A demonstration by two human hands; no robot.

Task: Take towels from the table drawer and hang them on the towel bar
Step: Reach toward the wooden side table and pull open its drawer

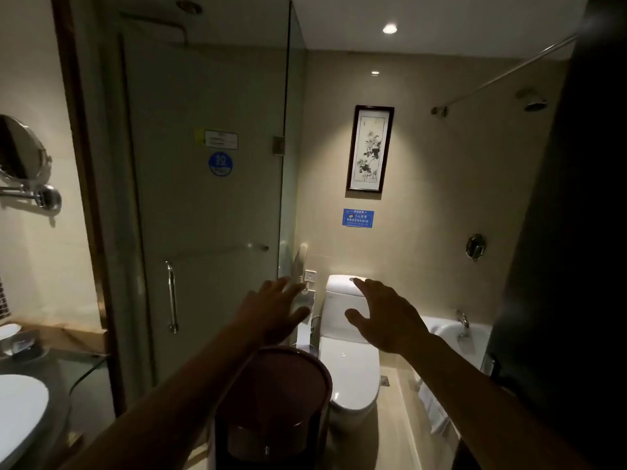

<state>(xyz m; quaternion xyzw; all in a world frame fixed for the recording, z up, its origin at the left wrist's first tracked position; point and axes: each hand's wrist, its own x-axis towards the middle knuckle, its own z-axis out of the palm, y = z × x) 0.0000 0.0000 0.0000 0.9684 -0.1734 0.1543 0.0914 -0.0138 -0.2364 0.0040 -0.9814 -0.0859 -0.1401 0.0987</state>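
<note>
I am in a dim bathroom with both arms stretched forward. My left hand (271, 308) is empty with fingers spread, held in front of the glass shower door's edge. My right hand (386, 317) is also empty and spread, held in front of the toilet tank. A thin horizontal bar (217, 251) shows behind the shower glass. A white towel or mat (432, 407) hangs over the bathtub's side at lower right. No table drawer is in view.
A glass shower door (203, 198) with a vertical handle (172, 296) stands left. A white toilet (349, 351) is ahead, a round dark bin (274, 412) below my arms. The sink (17, 415) and counter are at left, the bathtub (451, 330) right, and a dark panel (570, 266) fills the right edge.
</note>
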